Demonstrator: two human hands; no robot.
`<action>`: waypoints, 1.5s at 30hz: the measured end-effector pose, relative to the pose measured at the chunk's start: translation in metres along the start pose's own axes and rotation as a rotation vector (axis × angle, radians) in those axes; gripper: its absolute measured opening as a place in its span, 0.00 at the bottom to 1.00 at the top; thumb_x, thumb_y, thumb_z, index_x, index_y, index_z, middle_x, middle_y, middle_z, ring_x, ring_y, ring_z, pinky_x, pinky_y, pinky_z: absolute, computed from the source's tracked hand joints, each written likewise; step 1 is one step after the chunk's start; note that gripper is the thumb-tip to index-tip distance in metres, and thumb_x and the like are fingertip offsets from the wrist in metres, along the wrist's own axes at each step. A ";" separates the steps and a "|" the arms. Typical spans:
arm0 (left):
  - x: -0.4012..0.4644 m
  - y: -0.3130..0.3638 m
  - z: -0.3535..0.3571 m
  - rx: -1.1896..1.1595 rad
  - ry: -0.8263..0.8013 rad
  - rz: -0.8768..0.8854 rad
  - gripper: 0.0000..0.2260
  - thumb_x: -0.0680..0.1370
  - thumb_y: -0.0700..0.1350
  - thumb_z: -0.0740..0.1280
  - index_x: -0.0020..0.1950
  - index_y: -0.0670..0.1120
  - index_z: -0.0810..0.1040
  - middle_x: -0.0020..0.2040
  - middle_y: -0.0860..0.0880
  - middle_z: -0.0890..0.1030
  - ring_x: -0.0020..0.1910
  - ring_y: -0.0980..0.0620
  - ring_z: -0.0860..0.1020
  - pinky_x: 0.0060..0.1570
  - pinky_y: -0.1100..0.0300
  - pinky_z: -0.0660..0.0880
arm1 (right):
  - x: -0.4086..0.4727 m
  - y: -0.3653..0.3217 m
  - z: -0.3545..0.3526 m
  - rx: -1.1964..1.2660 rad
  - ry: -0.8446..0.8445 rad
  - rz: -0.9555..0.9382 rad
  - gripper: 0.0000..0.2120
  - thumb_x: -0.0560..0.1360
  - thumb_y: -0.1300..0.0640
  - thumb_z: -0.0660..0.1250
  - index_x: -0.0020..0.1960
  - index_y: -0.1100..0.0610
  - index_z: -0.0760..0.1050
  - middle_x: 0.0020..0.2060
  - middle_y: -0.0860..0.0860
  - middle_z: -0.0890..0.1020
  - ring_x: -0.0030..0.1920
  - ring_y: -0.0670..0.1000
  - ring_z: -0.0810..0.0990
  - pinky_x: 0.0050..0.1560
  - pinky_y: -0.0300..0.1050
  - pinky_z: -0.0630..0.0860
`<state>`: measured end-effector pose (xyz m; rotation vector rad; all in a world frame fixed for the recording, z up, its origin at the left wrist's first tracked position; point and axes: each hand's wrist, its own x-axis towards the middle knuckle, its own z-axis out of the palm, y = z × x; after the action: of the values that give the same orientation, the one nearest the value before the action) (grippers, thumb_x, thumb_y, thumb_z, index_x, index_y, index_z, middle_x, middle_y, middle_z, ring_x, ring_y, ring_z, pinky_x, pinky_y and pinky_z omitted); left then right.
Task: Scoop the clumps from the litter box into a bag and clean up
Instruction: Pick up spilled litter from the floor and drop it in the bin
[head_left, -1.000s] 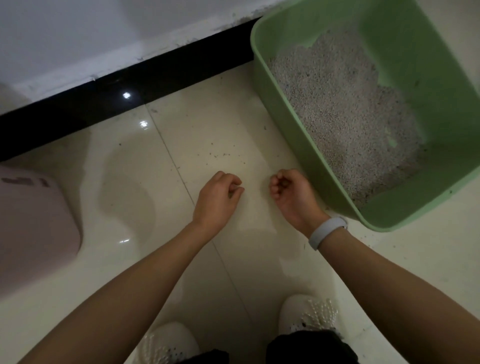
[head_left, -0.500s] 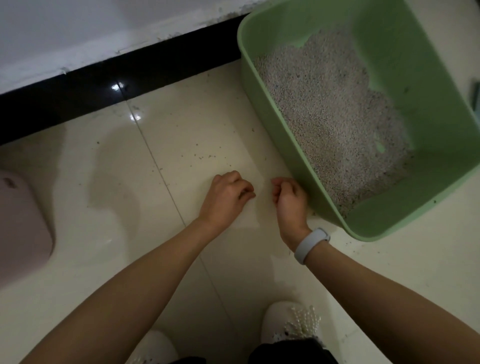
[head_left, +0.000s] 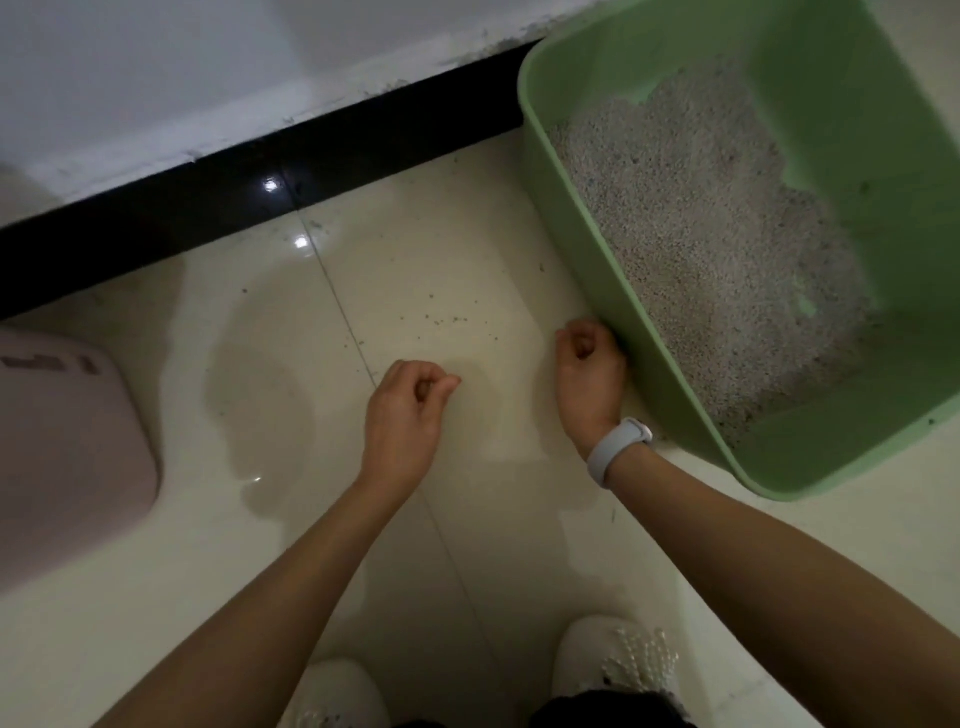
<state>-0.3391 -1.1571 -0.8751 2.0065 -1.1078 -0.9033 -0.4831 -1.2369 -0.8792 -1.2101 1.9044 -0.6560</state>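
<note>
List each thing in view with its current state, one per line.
litter box: open-topped, on the floor, litter uneven, bare patches of bottom showing.
left hand: fingers curled, fingertips pinched together; what it holds is too small to tell.
right hand: fingers curled, against the box's side wall.
floor: glossy tile, scattered grains beside the box.
wristband: worn on the right wrist.
pink container: on the floor, partly out of frame.

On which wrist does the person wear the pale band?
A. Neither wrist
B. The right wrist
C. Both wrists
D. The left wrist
B: the pale band sits on the wrist of the right hand, next to the green litter box, while the wrist of the left hand is bare.
</note>
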 end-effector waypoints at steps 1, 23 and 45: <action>-0.003 -0.004 -0.007 -0.010 0.013 -0.037 0.03 0.76 0.42 0.67 0.43 0.44 0.75 0.38 0.53 0.72 0.36 0.61 0.70 0.38 0.75 0.65 | 0.000 -0.002 0.003 0.000 0.027 0.005 0.10 0.76 0.62 0.62 0.55 0.65 0.75 0.48 0.60 0.80 0.48 0.54 0.76 0.40 0.34 0.63; 0.002 -0.016 -0.082 -1.127 -0.094 -0.531 0.11 0.77 0.36 0.60 0.37 0.41 0.76 0.33 0.48 0.77 0.31 0.56 0.74 0.33 0.66 0.74 | -0.011 -0.038 -0.008 0.578 -0.663 0.422 0.14 0.71 0.64 0.60 0.28 0.56 0.72 0.28 0.53 0.71 0.25 0.47 0.66 0.25 0.36 0.61; 0.013 -0.043 -0.070 -0.001 0.205 -0.272 0.06 0.74 0.44 0.69 0.47 0.42 0.82 0.40 0.44 0.82 0.39 0.51 0.77 0.45 0.61 0.71 | -0.001 -0.019 0.031 -0.327 -0.257 -0.255 0.05 0.74 0.63 0.65 0.43 0.64 0.77 0.43 0.59 0.78 0.41 0.51 0.72 0.42 0.37 0.64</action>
<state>-0.2588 -1.1350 -0.8747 2.2273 -0.7337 -0.8063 -0.4474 -1.2445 -0.8827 -1.6773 1.6976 -0.3019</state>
